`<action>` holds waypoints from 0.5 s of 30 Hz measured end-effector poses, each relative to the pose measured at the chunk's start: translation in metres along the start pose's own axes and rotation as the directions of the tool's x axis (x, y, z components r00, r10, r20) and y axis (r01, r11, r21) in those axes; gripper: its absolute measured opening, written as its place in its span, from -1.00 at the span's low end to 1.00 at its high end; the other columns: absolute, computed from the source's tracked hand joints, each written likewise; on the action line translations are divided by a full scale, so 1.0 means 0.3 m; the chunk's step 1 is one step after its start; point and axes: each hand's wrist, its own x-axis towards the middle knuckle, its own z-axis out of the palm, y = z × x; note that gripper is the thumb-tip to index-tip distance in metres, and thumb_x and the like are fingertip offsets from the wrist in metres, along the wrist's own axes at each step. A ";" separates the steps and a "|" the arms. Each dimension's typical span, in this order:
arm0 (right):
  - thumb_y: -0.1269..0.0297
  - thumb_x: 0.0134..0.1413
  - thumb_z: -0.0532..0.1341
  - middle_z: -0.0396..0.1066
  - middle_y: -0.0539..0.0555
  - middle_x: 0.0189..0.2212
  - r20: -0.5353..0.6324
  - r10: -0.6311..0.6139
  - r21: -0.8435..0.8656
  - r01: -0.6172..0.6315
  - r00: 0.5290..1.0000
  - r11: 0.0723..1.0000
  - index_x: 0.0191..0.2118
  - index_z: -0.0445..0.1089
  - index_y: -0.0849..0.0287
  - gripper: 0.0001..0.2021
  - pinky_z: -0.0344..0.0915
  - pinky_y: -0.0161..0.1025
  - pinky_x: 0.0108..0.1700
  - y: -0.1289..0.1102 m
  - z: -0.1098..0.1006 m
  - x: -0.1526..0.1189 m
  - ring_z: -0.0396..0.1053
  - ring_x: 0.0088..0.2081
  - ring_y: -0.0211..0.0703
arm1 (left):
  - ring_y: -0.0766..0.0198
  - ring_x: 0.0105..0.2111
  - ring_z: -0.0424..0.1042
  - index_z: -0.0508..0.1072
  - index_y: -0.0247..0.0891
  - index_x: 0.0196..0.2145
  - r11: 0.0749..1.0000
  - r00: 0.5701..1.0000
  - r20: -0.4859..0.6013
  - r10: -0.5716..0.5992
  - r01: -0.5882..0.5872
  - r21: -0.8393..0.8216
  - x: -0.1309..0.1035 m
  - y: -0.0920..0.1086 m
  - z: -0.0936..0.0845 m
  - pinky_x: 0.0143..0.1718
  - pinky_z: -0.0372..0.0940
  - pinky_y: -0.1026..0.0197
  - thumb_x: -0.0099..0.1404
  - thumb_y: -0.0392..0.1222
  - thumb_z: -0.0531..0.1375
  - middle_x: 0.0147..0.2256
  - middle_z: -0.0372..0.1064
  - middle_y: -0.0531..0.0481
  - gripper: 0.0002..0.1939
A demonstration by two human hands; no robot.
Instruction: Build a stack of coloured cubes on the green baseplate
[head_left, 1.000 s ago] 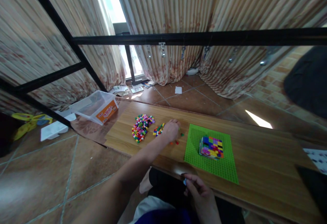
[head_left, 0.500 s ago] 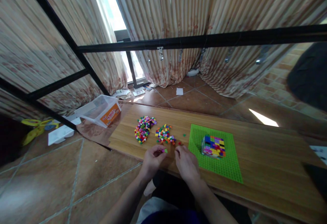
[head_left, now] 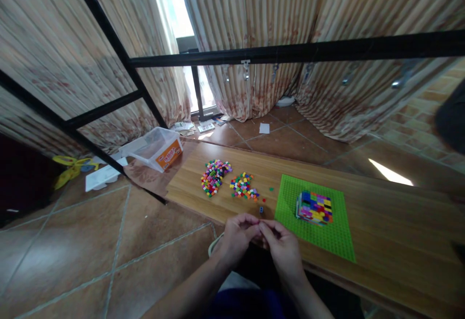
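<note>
My left hand and my right hand meet at the front edge of the wooden table. Thumbs and fingertips of both are pinched together around small toy bricks, which the fingers almost wholly hide. Just beyond the fingertips lies a dark blue toy brick. Farther off are a single red brick and a green one. To the right, a block built of many-coloured bricks stands on a green baseplate.
Two heaps of loose bricks lie left of centre, a larger one and a smaller one. A clear plastic box with an orange label stands past the table's left end. A black metal frame crosses before the curtains.
My hands have come together; the pink and green bricks seen in my left fingers are now hidden. The dark blue brick now shows on the table. The view has shifted slightly left.
</note>
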 end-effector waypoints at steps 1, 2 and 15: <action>-0.08 -0.02 0.27 0.41 0.01 -0.59 -0.009 0.005 0.004 -0.004 1.000 1.000 -0.34 0.50 0.20 -0.61 0.22 -0.29 -0.52 0.006 0.002 -0.009 0.29 -0.57 -0.23 | 0.33 -0.57 0.41 0.48 -0.33 -0.47 1.000 1.000 -0.007 0.000 0.000 -0.012 -0.006 -0.006 0.005 -0.44 0.36 0.27 -0.09 -0.16 0.43 -0.57 0.46 0.04 -0.73; -0.09 -0.02 0.28 0.37 -0.02 -0.62 -0.023 -0.006 -0.005 0.006 1.000 1.000 -0.37 0.50 0.20 -0.61 0.20 -0.30 -0.53 0.011 0.005 -0.017 0.26 -0.58 -0.25 | 0.34 -0.59 0.40 0.47 -0.33 -0.48 1.000 1.000 -0.020 0.005 -0.005 -0.024 -0.011 -0.011 0.010 -0.46 0.35 0.28 -0.10 -0.17 0.43 -0.59 0.45 0.04 -0.74; -0.09 -0.05 0.30 0.33 -0.04 -0.65 -0.189 -0.017 -0.014 0.014 0.982 1.000 -0.30 0.48 0.23 -0.58 0.30 -0.27 -0.48 0.017 -0.036 0.027 0.31 -0.59 -0.23 | 0.33 -0.51 0.37 0.51 -0.31 -0.43 0.919 0.960 -0.180 0.214 -0.136 0.371 0.089 -0.031 -0.075 -0.39 0.32 0.28 0.07 -0.35 0.23 -0.54 0.40 0.06 -0.94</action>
